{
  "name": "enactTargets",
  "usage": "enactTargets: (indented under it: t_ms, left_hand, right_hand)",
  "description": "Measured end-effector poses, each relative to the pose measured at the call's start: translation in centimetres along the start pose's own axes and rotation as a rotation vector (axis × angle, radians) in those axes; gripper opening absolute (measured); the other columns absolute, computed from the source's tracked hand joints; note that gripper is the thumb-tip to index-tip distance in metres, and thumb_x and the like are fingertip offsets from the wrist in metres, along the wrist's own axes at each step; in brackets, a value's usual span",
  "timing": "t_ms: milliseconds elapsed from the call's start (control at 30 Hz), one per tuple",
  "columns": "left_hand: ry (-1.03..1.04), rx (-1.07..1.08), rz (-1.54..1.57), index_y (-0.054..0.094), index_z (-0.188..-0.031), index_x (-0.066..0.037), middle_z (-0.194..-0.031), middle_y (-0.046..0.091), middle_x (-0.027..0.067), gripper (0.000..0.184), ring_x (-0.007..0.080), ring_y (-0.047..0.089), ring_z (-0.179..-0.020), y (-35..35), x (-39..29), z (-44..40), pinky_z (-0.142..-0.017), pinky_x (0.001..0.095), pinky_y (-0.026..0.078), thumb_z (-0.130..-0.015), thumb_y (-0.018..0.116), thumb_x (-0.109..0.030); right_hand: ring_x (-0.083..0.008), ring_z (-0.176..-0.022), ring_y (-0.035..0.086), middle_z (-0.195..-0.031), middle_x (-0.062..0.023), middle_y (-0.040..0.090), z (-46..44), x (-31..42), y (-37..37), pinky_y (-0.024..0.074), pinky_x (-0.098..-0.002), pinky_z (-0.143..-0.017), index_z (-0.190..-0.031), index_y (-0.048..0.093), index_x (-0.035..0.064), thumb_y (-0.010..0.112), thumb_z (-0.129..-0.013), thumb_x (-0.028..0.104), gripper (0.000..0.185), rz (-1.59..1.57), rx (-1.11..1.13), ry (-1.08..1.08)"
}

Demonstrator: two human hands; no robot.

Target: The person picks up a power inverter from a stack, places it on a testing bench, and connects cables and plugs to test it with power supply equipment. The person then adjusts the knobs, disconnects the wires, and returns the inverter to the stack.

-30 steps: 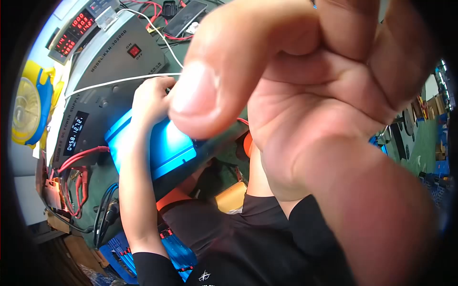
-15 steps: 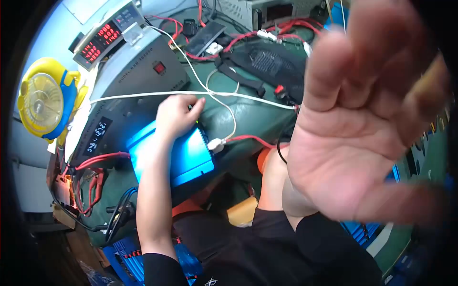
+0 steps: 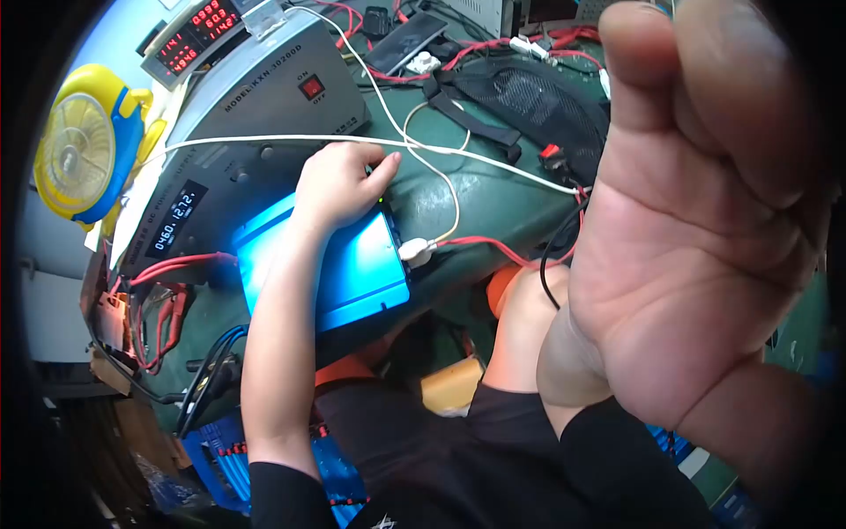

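My left hand (image 3: 345, 183) rests on the far edge of a blue metal box (image 3: 361, 273), its thumb apart and its other fingers curled down, partly hidden. A white plug (image 3: 417, 252) is at the box's right end, and red cables (image 3: 181, 267) run from its left end. Raised close to the camera at the right is my right hand (image 3: 696, 238), palm showing, fingers spread, with nothing in it. Behind the box stands a grey power supply (image 3: 282, 106) with a lit display and a red switch.
A yellow and blue fan (image 3: 81, 145) stands at the left, near a meter (image 3: 196, 40) with red digits. A black mesh bag (image 3: 529, 101) and a dark phone (image 3: 407, 42) lie at the back. White cables cross the green table (image 3: 493, 212).
My right hand has drawn back from the left and centre of the view and its fingers have spread. The camera view has shifted. My left hand stays on the blue box.
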State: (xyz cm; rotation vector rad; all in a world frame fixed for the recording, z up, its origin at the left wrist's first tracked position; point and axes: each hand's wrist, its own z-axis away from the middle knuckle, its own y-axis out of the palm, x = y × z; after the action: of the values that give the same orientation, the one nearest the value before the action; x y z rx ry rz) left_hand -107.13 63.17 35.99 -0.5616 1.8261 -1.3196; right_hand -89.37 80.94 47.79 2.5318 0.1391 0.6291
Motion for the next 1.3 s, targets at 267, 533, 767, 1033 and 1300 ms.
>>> enactTargets:
  t_ms: [267, 533, 767, 1033, 1300]
  left_hand:
    - [-0.04, 0.026, -0.017, 0.074, -0.079, -0.007, -0.073, 0.068, 0.0168, 0.042, 0.0372, 0.069, -0.076, -0.2, -0.1, 0.0, -0.071, 0.0492, 0.054, -0.095, 0.061, -0.044]
    - [-0.002, -0.101, -0.047, 0.076, -0.081, -0.01, -0.075, 0.07, 0.017, 0.042, 0.0383, 0.07, -0.078, 0.6, 0.1, 1.3, -0.072, 0.0506, 0.056, -0.094, 0.06, -0.048]
    - [0.026, -0.031, -0.03, 0.077, -0.08, -0.01, -0.077, 0.072, 0.0147, 0.04, 0.0358, 0.072, -0.079, -0.2, 0.6, 0.3, -0.073, 0.0492, 0.057, -0.092, 0.06, -0.045]
    - [0.006, -0.052, -0.056, 0.076, -0.078, -0.011, -0.076, 0.072, 0.0147, 0.04, 0.0365, 0.071, -0.079, -0.4, 0.2, 0.4, -0.073, 0.0496, 0.056, -0.092, 0.062, -0.045]
    - [0.029, -0.05, -0.042, 0.079, -0.086, -0.013, -0.079, 0.073, 0.0149, 0.039, 0.0365, 0.072, -0.081, 0.3, 1.0, 0.0, -0.076, 0.049, 0.057, -0.093, 0.062, -0.047]
  right_hand:
    - [-0.0211, -0.086, 0.067, -0.131, -0.0277, 0.067, 0.4, -1.1, 0.2, 0.0527, -0.035, -0.079, -0.15, 0.046, -0.0015, 0.049, -0.108, 0.053, 0.068, 0.023, 0.211, -0.006]
    - [-0.0218, -0.088, 0.068, -0.13, -0.0285, 0.067, 0.5, -1.4, 0.4, 0.0524, -0.0356, -0.081, -0.149, 0.045, -0.0039, 0.05, -0.107, 0.053, 0.071, -0.054, 0.368, 0.115]
    - [-0.0226, -0.081, 0.068, -0.116, -0.031, 0.072, 0.6, -3.7, 0.7, 0.0527, -0.0368, -0.082, -0.136, 0.052, -0.0093, 0.057, -0.105, 0.033, 0.053, 0.032, 0.398, 0.288]
    - [-0.0311, -0.104, 0.07, -0.128, -0.0361, 0.063, 1.3, -2.8, 6.5, 0.0537, -0.0407, -0.098, -0.155, 0.03, -0.0037, 0.074, -0.092, 0.055, 0.097, -0.321, 0.035, 0.07]
    - [-0.0307, -0.101, 0.07, -0.125, -0.035, 0.065, 3.3, -3.0, 1.1, 0.0547, -0.0405, -0.095, -0.154, 0.032, -0.0035, 0.075, -0.092, 0.054, 0.095, -0.153, 0.023, 0.226]
